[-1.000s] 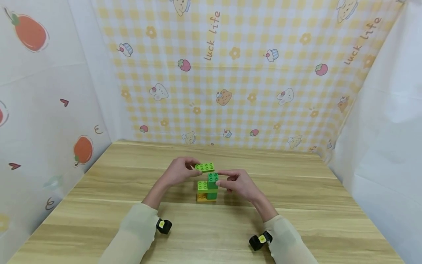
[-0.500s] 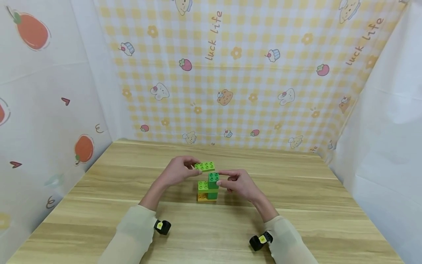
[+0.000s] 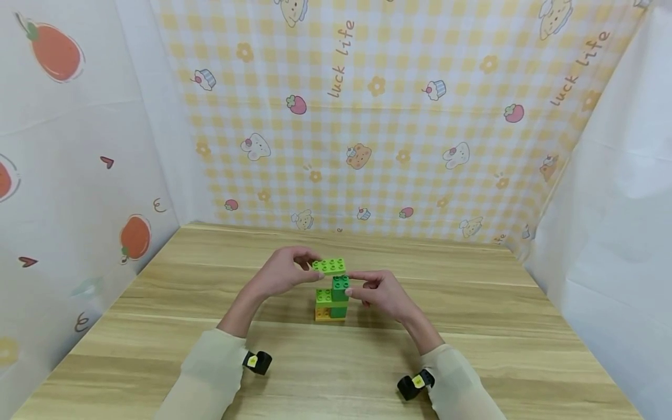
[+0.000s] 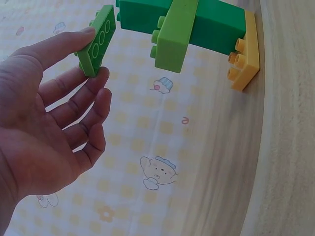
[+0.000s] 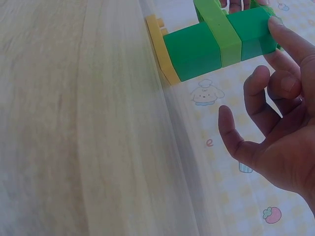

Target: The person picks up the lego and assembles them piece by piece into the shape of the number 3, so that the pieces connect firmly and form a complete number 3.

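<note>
My left hand (image 3: 280, 273) pinches a lime-green flat building brick (image 3: 329, 267), with several studs on top, between thumb and fingers. In the left wrist view, this brick's hollow underside (image 4: 102, 42) faces the tower, with a gap between them. The tower stacks a yellow base plate (image 5: 162, 51), a lower dark green block (image 5: 193, 51), a lime crosspiece (image 3: 324, 298) jutting left and an upper dark green block (image 3: 340, 290). My right hand (image 3: 382, 294) holds that upper block by its right side with thumb and index finger; its other fingers are curled below.
The tower stands on a wooden table (image 3: 336, 367). Behind it hangs a yellow checked cloth (image 3: 336, 128), and white cloths (image 3: 593, 204) close off both sides. Black wrist cameras (image 3: 258, 362) sit on both sleeves.
The left hand has brought the lime-green brick slightly to the right, closer over the upper green block. The right hand and the tower stay in place.
</note>
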### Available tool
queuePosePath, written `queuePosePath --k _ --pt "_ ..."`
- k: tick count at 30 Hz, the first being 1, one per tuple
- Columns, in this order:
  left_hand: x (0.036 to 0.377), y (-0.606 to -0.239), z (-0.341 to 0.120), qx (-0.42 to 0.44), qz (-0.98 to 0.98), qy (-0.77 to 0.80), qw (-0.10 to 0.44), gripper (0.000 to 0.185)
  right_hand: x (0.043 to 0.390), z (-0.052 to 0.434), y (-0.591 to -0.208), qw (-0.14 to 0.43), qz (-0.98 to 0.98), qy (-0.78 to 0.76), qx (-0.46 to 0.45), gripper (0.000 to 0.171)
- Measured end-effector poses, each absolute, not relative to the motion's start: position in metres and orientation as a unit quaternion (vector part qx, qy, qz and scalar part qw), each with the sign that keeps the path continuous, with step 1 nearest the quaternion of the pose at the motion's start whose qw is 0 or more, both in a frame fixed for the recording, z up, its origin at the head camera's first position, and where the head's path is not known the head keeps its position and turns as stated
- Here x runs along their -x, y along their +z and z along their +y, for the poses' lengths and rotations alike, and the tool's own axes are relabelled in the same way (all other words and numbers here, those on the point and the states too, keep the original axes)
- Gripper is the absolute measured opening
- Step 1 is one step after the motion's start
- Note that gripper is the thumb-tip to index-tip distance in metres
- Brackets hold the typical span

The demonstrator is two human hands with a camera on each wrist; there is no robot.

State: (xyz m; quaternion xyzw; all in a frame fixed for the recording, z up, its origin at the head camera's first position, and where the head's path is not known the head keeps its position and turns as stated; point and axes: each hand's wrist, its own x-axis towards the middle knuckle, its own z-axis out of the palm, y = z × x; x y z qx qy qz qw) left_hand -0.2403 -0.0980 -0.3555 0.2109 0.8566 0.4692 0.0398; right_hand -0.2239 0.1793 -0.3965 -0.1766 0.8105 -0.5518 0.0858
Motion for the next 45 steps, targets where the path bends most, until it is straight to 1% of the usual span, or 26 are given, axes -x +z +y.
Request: queuePosePath --k 11,19,32,38,45 --pt "0.2356 -0.3502 -0.0964 -0.241 0.851 0.463 0.050 0.030 0.2241 0.1793 -0.3973 0.081 0.814 -0.550 0.170 0.042" --pt "0.2348 -0.3518 -0.0948 -0.249 0.852 0.455 0.067 0.031 0.2244 0.1796 -0.3993 0.084 0.814 -0.550 0.166 0.046" --pt "0.2333 -0.3534 -0.0906 -0.264 0.852 0.447 0.068 0.028 0.2254 0.1802 -0.3994 0.084 0.809 -0.556 0.170 0.053" --pt "0.2322 -0.3533 -0.0896 -0.271 0.851 0.445 0.067 0.028 0.2235 0.1791 -0.3981 0.087 0.793 -0.577 0.173 0.051" --pt "0.2327 -0.3543 -0.0902 -0.275 0.849 0.446 0.066 0.027 0.2223 0.1785 -0.3986 0.074 0.779 -0.593 0.191 0.043"
